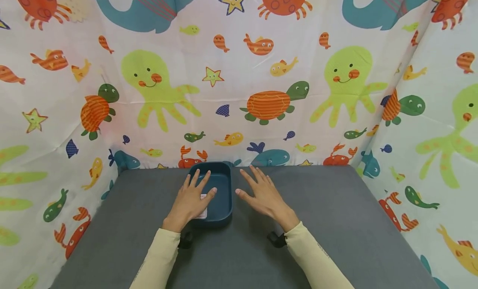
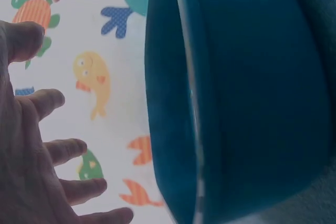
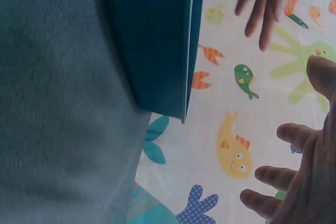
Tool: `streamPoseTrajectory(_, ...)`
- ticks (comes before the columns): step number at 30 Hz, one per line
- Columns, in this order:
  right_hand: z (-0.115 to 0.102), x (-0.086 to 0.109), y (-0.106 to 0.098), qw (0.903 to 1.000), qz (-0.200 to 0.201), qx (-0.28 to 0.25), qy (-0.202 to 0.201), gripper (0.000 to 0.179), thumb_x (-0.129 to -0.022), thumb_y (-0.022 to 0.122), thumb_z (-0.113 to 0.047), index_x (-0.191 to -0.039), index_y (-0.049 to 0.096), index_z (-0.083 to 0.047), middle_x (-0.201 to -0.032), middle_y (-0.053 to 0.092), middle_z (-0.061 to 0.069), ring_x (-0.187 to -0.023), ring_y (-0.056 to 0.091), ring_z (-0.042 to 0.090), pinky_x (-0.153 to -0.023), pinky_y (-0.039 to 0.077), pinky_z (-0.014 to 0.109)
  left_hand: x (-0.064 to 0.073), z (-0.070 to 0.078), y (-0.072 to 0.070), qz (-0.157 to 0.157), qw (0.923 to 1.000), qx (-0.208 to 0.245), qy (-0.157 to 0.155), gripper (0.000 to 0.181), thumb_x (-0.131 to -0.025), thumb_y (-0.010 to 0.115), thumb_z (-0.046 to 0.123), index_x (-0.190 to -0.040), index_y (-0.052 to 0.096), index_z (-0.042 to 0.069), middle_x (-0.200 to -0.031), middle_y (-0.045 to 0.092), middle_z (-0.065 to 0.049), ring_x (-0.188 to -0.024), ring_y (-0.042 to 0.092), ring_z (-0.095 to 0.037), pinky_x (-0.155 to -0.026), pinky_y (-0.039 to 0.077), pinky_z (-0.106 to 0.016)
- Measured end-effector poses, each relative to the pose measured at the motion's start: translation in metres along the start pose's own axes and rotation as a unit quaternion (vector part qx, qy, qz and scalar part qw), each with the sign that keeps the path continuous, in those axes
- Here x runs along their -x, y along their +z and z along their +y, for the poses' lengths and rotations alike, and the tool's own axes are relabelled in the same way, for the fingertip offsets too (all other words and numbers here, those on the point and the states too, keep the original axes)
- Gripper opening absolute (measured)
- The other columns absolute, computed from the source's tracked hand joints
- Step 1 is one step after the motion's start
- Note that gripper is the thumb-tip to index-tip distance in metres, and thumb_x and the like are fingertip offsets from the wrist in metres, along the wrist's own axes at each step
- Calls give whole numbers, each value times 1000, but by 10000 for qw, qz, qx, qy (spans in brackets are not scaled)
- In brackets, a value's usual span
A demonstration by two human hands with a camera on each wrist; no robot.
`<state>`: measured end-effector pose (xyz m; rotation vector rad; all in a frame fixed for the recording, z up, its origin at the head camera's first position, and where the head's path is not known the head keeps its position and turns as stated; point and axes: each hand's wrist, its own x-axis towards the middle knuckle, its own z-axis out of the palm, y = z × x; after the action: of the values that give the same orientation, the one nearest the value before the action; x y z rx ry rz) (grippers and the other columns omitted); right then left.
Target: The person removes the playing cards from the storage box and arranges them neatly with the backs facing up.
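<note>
A dark teal rectangular tub (image 1: 220,189) with rounded corners stands on the table, left of the middle. Part of a white label (image 1: 203,213) shows inside it, beside the left wrist. My left hand (image 1: 193,200) hovers over the tub's left side, fingers spread, and hides part of its inside. To the right of the tub my right hand (image 1: 263,195) is held in the air, fingers spread and holding nothing. In the left wrist view the tub's wall (image 2: 252,93) rises beside the spread fingers. From the right wrist, the tub (image 3: 152,40) appears apart from the right hand (image 3: 310,166).
A grey cloth-covered table (image 1: 317,222) spreads under the hands. White curtains (image 1: 231,102) printed with sea animals hang along its back and both sides. Each wrist wears a dark strap mount, such as the black one (image 1: 277,239) under the right wrist.
</note>
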<state>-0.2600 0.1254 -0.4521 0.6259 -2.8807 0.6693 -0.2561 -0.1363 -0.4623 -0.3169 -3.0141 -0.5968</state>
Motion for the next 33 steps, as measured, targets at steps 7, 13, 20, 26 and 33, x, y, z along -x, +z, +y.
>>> streamPoseTrajectory(7, -10, -3, 5, 9992, 49, -400, 76, 73, -93, 47, -65, -155, 26, -34, -165, 17, 5, -151, 21, 34, -115, 24, 62, 6, -20, -1, -4, 9990, 382, -232, 73, -98, 42, 58, -158, 13, 29, -165, 11, -17, -147, 18, -49, -102, 34, -71)
streamPoseTrajectory(13, -22, -6, 8, 9957, 55, -918, -51, 73, -93, 52, -61, -155, 27, -32, -164, 20, 5, -149, 24, 34, -111, 30, 64, 12, -38, 5, 229, 9964, 631, -513, 70, -100, 43, 52, -158, 11, 31, -162, 17, -19, -142, 30, -48, -97, 38, -72)
streamPoseTrajectory(20, -33, -12, 16, 9930, 118, -1144, -267, 70, -94, 59, -50, -154, 32, -27, -163, 25, 4, -146, 33, 31, -110, 36, 59, 17, -54, 9, 567, 9910, 924, -786, 64, -102, 46, 37, -158, 18, 25, -155, 33, -21, -134, 44, -46, -99, 38, -69)
streamPoseTrajectory(26, -42, -16, 23, 9889, 75, -1469, -204, 70, -91, 66, -45, -152, 36, -26, -159, 33, 3, -141, 40, 31, -109, 39, 56, 16, -64, 14, 802, 9811, 1562, -809, 62, -99, 52, 26, -156, 27, 17, -132, 53, -20, -111, 59, -35, -89, 49, -54)
streamPoseTrajectory(33, -48, -24, 35, 9825, 154, -1844, -197, 66, -92, 67, -40, -149, 42, -20, -152, 43, 5, -136, 47, 30, -106, 43, 51, 18, -72, 19, 843, 9681, 2125, -1021, 60, -98, 54, 21, -153, 33, 14, -122, 58, -18, -105, 60, -32, -87, 50, -48)
